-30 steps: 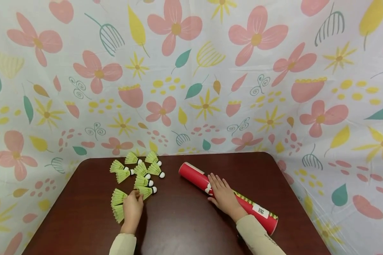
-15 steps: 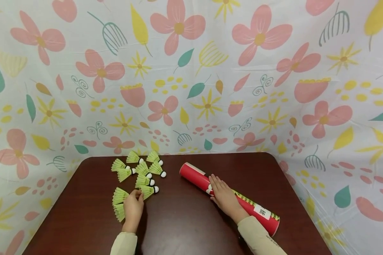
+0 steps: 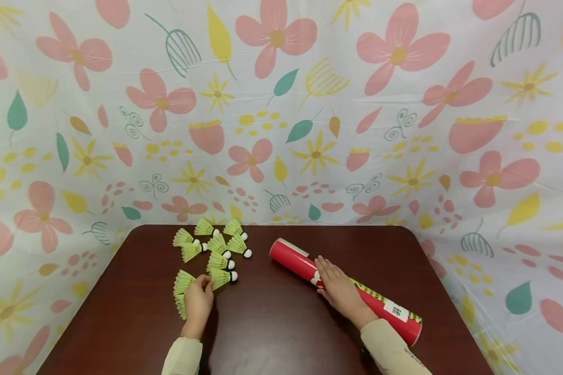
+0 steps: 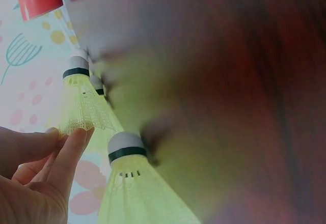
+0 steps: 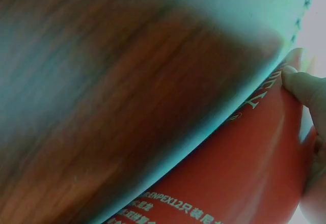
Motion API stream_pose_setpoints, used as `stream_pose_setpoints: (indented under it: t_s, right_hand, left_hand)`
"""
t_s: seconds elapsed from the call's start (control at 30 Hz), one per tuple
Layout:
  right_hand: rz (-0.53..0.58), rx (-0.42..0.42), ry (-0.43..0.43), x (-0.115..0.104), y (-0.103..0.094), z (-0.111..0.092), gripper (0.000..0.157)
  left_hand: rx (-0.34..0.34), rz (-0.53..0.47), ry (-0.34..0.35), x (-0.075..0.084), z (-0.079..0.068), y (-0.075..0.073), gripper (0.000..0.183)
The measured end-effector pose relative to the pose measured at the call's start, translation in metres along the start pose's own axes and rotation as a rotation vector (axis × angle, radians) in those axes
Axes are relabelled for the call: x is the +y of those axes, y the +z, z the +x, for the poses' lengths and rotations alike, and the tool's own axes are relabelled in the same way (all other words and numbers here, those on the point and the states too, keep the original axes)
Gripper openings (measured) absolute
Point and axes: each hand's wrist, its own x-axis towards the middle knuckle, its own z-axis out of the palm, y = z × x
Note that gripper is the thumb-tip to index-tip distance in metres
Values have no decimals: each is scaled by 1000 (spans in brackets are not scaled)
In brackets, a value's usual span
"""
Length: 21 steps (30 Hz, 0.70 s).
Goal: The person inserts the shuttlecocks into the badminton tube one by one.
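On the left of the head view, my left hand [image 3: 199, 301] pinches the skirt edge of a yellow shuttlecock [image 3: 220, 279] between thumb and fingertips. Its white cork with a dark band points right. The left wrist view shows the pinched shuttlecock [image 4: 84, 102] with another, nearer shuttlecock [image 4: 127, 147] lying below it. Two skirts [image 3: 184, 282] show just left of this hand, their corks hidden behind it. My right hand [image 3: 342, 292] rests across a red shuttlecock tube [image 3: 293, 260], fingers extended along its top, thumb at its near side [image 5: 254, 163].
Several more yellow shuttlecocks [image 3: 218, 244] lie in a loose cluster at the table's back left. The dark brown table [image 3: 272, 323] has rounded back corners, and a flower-printed cloth [image 3: 281, 130] hangs behind it. The tube slants from back middle to front right.
The head view has swung slightly left, so everything appears shifted right. Both hands stay where they were, the left at the shuttlecock's skirt and the right on the tube.
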Motion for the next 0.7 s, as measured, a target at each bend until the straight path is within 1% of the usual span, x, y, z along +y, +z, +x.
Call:
stream_pose_setpoints:
  t_s: [0.17, 0.33, 0.53, 0.7]
  right_hand:
    - [28, 16, -34, 4, -8, -1, 85]
    - [60, -10, -50, 6, -15, 0, 87]
    - [86, -48, -49, 5, -20, 2, 90]
    - [92, -82, -49, 4, -23, 3, 91]
  left_hand:
    - [21, -6, 41, 2, 5, -3, 5]
    - [42, -24, 81, 6, 12, -7, 7]
    - [32, -43, 122, 15, 21, -14, 11]
    - [20, -54, 122, 22, 27, -18, 13]
